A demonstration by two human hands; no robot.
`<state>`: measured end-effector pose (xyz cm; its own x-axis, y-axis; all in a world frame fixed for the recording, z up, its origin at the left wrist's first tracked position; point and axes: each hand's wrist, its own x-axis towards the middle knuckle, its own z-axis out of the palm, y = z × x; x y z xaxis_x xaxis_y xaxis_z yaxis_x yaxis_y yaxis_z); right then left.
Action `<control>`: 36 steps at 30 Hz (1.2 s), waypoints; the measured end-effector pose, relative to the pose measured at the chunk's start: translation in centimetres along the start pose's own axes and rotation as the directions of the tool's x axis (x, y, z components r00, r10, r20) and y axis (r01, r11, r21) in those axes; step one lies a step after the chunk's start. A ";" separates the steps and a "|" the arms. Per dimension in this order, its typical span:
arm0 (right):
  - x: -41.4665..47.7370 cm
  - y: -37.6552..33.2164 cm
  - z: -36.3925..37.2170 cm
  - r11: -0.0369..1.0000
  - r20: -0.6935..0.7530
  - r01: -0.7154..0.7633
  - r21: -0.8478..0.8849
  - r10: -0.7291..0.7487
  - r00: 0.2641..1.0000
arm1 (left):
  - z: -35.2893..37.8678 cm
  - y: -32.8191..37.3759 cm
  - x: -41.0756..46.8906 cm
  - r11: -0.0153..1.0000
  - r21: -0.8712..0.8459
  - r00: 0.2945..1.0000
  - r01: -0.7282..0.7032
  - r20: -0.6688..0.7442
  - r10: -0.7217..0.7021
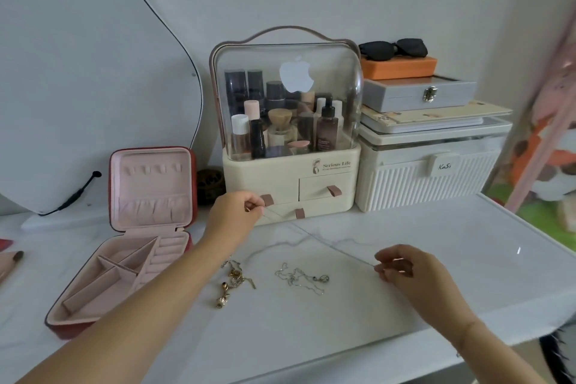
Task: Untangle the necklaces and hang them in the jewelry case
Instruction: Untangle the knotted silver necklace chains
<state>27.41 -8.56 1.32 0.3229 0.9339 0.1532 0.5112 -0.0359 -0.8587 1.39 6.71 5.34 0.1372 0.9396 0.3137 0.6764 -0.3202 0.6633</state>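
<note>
Chain (330, 245) x1 pinched by L hand (237, 215) + R hand (402, 265); x2 loose: gold heap (232, 282), silver heap (300, 279).

Soft even daylight, faint shadows, wide-angle bowing at blurred edges, small tabletop (436, 246) glare.

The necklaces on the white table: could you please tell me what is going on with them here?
A person stretches a thin silver chain between both hands: the left hand pinches one end in front of the cream cosmetics organiser, the right hand pinches the other above the white marble table. A tangled gold necklace pile and a tangled silver necklace pile lie on the table. The red jewelry case with pink lining stands open at the left, with nothing hung in it yet.
</note>
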 end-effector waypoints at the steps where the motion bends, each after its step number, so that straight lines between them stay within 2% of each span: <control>1: -0.5 0.2 0.2 0.997 -0.042 0.052 -0.049 -0.054 0.998 | 0.2 0.1 0.0 1.000 0.005 0.999 -0.005 -0.038 0.005; 4: -1.9 1.0 0.9 0.956 -0.120 0.215 -0.199 -0.242 0.963 | 0.8 0.1 -0.7 0.997 -0.071 0.987 0.012 -0.157 -0.023; 6: -2.8 1.5 1.3 0.931 -0.132 0.274 -0.242 -0.311 0.941 | 1.3 0.1 -1.4 0.991 -0.122 0.979 0.046 -0.194 -0.069; 10: -3.9 2.5 2.0 0.910 -0.171 0.310 -0.275 -0.364 0.916 | 2.3 0.3 -2.6 0.975 -0.193 0.981 0.114 -0.130 -0.140; 13: -4.1 3.2 2.1 0.897 -0.202 0.321 -0.303 -0.389 0.899 | 3.0 0.3 -2.5 0.979 -0.185 0.990 0.081 -0.102 -0.101; 19: -4.4 4.4 2.1 0.876 -0.261 0.381 -0.297 -0.458 0.850 | 5.3 1.4 -2.0 0.987 -0.140 0.996 -0.083 -0.002 0.084; 24: -4.9 5.4 2.3 0.808 -0.257 0.461 -0.367 -0.565 0.784 | 6.8 1.5 -1.9 0.990 -0.105 0.992 -0.097 0.064 0.104; 28: -6.0 6.3 2.7 0.746 -0.238 0.510 -0.428 -0.637 0.733 | 5.9 1.1 -2.6 0.987 -0.007 0.968 -0.158 0.198 0.156; 32: -6.7 6.8 3.2 0.667 -0.163 0.559 -0.493 -0.701 0.694 | 4.2 0.8 -3.6 0.920 0.088 0.840 -0.383 0.448 0.307; 34: -7.0 6.8 3.4 0.652 -0.151 0.561 -0.510 -0.710 0.688 | 4.1 0.4 -3.7 0.885 0.170 0.781 -0.433 0.562 0.273; 36: -7.3 6.6 3.4 0.660 -0.153 0.551 -0.511 -0.700 0.697 | 4.4 0.1 -3.6 0.855 0.246 0.752 -0.456 0.621 0.222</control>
<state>25.71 -14.39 -7.18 -0.0108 0.6215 0.7833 0.9222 0.3090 -0.2326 4.19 3.80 1.28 0.7026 0.7106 -0.0385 0.6942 -0.6725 0.2567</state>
